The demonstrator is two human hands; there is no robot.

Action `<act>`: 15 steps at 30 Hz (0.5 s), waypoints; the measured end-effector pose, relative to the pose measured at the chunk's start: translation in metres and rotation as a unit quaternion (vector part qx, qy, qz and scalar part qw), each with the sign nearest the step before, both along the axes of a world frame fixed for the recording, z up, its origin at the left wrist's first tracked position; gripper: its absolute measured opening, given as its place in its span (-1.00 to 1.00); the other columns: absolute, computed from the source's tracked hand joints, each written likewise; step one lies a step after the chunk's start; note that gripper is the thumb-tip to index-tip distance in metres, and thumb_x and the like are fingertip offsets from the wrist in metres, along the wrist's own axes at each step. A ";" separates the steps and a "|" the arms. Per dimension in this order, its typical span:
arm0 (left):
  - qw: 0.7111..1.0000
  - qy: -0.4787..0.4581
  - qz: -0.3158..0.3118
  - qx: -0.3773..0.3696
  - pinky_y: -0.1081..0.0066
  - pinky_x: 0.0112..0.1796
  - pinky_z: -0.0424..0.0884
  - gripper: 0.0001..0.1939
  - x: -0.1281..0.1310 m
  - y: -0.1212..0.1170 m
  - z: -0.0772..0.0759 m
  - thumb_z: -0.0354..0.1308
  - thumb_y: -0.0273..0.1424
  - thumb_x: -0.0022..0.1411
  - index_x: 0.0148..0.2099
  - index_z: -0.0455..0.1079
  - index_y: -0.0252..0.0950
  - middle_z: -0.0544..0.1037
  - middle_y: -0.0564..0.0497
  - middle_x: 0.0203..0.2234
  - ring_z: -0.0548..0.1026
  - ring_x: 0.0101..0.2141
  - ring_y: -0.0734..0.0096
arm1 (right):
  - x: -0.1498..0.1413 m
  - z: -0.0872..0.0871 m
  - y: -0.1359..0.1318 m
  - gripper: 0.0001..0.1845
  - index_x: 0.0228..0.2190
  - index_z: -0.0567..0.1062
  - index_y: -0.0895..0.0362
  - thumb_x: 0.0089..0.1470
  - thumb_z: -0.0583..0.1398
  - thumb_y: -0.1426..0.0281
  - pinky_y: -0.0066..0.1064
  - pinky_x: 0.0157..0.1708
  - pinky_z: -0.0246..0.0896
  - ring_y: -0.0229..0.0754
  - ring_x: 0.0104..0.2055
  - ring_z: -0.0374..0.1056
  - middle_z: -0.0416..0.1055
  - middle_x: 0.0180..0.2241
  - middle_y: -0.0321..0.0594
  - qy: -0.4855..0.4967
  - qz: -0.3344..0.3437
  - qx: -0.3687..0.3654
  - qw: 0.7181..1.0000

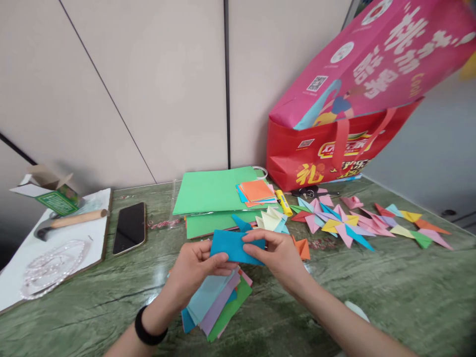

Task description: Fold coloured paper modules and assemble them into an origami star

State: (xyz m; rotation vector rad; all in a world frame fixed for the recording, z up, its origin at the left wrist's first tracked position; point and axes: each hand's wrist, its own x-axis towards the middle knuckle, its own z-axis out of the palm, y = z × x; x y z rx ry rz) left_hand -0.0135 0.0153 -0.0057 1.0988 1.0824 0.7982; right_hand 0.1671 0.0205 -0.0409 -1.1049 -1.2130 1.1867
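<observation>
one black wristband circles a person's left wrist beside one fanned stack of coloured paper on a green table. just beyond, one blue sheet is raised before the person, the left hand and right hand each closed on it, thumb against fingers, one near either end. to the left lie one phone, one string of clear beads and one hammer; to the right, folded paper pieces overlap too much to count. farther back are one yellow glue stick, partly blocked green paper and one open box. a red bag reads "礼" in yellow; one pink bag rises above it, each printed with a square code.
</observation>
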 end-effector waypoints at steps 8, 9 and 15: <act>0.997 0.053 -0.053 0.035 0.25 -0.25 0.48 -0.65 -0.005 0.003 0.002 0.24 -0.24 -0.01 -0.22 0.48 -0.39 0.64 -0.13 -0.38 0.58 -0.29 0.13 | 0.000 0.001 0.000 -0.90 -0.51 0.59 0.03 -0.24 0.30 0.39 -0.30 -0.30 0.24 -0.10 -0.25 0.37 0.54 -0.39 -0.25 -0.012 -0.016 -0.010 1.000; 0.994 0.082 -0.054 0.058 0.24 -0.21 0.47 -0.64 -0.009 0.006 0.003 0.23 -0.24 0.00 -0.19 0.48 -0.38 0.63 -0.14 -0.32 0.56 -0.25 0.11 | 0.001 0.000 0.001 -0.89 -0.51 0.59 0.04 -0.24 0.29 0.38 -0.29 -0.30 0.24 -0.08 -0.24 0.37 0.54 -0.38 -0.24 -0.015 -0.022 -0.017 0.999; 0.777 0.472 0.258 0.327 0.11 0.05 0.18 -0.48 -0.075 0.046 -0.003 0.07 -0.24 0.11 0.09 0.25 -0.36 0.36 -0.23 0.06 0.29 0.06 -0.02 | 0.000 -0.002 0.001 -0.89 -0.49 0.58 0.05 -0.21 0.28 0.37 -0.28 -0.29 0.23 -0.05 -0.22 0.36 0.53 -0.37 -0.22 -0.040 -0.018 -0.015 0.999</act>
